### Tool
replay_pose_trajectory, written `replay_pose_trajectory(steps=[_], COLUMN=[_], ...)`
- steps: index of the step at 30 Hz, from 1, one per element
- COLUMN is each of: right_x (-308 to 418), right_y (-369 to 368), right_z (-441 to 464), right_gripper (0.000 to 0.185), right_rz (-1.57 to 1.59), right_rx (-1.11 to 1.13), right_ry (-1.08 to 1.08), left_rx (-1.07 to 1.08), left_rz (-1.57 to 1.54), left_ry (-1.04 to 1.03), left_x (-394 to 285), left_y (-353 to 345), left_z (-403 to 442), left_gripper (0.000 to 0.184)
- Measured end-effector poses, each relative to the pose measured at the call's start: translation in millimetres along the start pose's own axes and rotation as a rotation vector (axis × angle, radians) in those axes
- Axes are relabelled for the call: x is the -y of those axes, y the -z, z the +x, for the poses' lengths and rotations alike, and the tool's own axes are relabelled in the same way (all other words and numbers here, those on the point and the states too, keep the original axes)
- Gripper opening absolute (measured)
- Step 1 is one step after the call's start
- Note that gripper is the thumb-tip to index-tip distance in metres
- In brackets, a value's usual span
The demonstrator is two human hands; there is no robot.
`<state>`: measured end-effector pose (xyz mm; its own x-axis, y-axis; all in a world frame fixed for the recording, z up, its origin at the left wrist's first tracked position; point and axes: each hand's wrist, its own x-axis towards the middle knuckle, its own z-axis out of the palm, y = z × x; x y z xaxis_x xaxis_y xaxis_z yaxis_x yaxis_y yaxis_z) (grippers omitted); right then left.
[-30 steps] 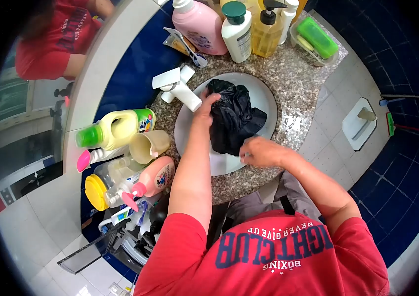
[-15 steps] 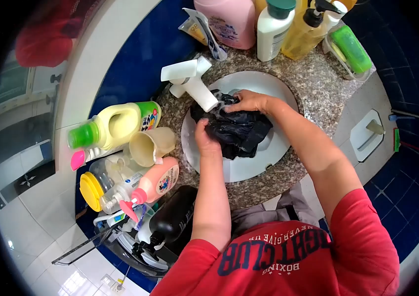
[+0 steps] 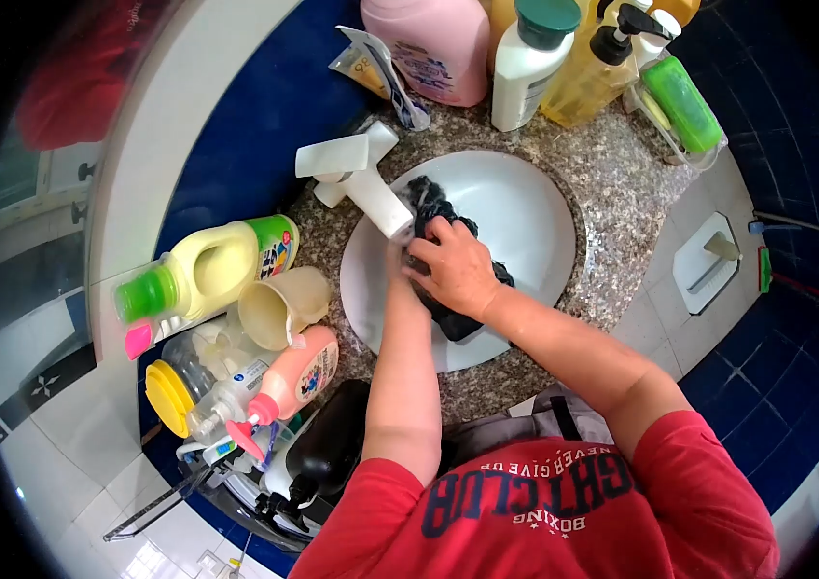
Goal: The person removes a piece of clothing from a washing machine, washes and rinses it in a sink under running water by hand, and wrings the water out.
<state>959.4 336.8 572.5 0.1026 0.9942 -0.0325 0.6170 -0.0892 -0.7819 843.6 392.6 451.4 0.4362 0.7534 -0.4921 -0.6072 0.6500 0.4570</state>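
Fingers [image 3: 441, 233] of the right hand [image 3: 459, 270] curl closed on black cloth [image 3: 460, 324], the left hand's [image 3: 398, 259] grip hidden

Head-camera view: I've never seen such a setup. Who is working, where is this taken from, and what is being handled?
There is no machine, just a person working bare-handed. One camera worn on the head looks forward and down, so the red shirt appears at the bottom. The right hand is curled onto black cloth in the white sink, near the faucet. The left hand is close by but mostly hidden; neither grip can be judged for certain. On the speckled counter stand a pink bottle and a white bottle with a green cap.
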Motion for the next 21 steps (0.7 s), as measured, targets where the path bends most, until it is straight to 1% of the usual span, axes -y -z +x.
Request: replay_pose_trajectory(steps=[1, 2, 4, 5, 6, 8, 9, 10, 11, 12, 13, 14, 15, 16, 17, 18, 20, 21], right_x=[-1, -6, -23, -27, -33, -47, -68, -86, -90, -89, -87, -86, -70, -59, -41, -22, 4, 8], right_y=[-2, -6, -13, -10, -14, -9, -16, -22, -21, -21, -21, -22, -13, -11, -6, 1, 7, 5], right_z=[1, 7, 26, 35, 43, 58, 61, 62, 61, 60, 56, 51, 44, 37, 27, 18, 7, 7], right_gripper=[0.021, 0.021, 0.018, 0.022, 0.03, 0.037, 0.039, 0.042, 0.04, 0.04, 0.038, 0.037, 0.035, 0.03, 0.028, 0.026, 0.019, 0.016], right_rz=[-0.064, -0.063, 0.005, 0.014, 0.078, 0.157, 0.208, 0.259, 0.396, 0.398, 0.679, 0.955, 0.653, 0.434, 0.348, 0.262, 0.09, 0.009], right_rx=[0.043, 0.043, 0.002, -0.012, -0.053, -0.035, -0.052, -0.07, -0.089, -0.089, -0.004, 0.082, 0.042, -0.014, -0.016, -0.018, 0.035, 0.039], right_ry=[-0.002, -0.007, -0.07, -0.188, -0.332, -0.575, -0.591, -0.606, -0.599, -0.596, -0.523, -0.442, -0.227, -0.029, 0.015, 0.059, 0.023, 0.029], left_rx=[-0.033, -0.034, -0.201, -0.246, -0.335, -0.399, -0.361, -0.36, -0.37, -0.38, -0.376, -0.375, -0.348, -0.319, -0.298, -0.234, -0.115, 0.015], left_rz=[0.089, 0.089, 0.013, 0.069, 0.375, 0.299, 0.348, 0.353, 0.356, 0.356, 0.261, 0.259, 0.162, 0.064, 0.115, 0.265, 0.098, 0.001], left_ry=[-0.069, -0.064, 0.218, 0.156, 0.064, 0.019, -0.057, -0.061, -0.089, -0.116, -0.059, -0.059, 0.018, 0.098, 0.091, 0.139, 0.173, 0.226], left_x=[4, 5, -7, -8, -8, -19, -19, -18, -16, -13, -17, -20, -32, -41, -38, -41, -35, -30], left_y=[0, 2, -35, -48, -34, -79, -90, -85, -70, -52, -44, -35, -57, -68, -32, -14, -56, -44], left_z=[4, 3, -10, -11, 0, -20, -30, -31, -30, -27, -21, -18, -22, -23, -8, 1, -7, -3], left_gripper=[0.049, 0.049, 0.039, 0.035, 0.034, 0.036, 0.043, 0.043, 0.045, 0.048, 0.04, 0.04, 0.036, 0.034, 0.039, 0.044, 0.049, 0.054])
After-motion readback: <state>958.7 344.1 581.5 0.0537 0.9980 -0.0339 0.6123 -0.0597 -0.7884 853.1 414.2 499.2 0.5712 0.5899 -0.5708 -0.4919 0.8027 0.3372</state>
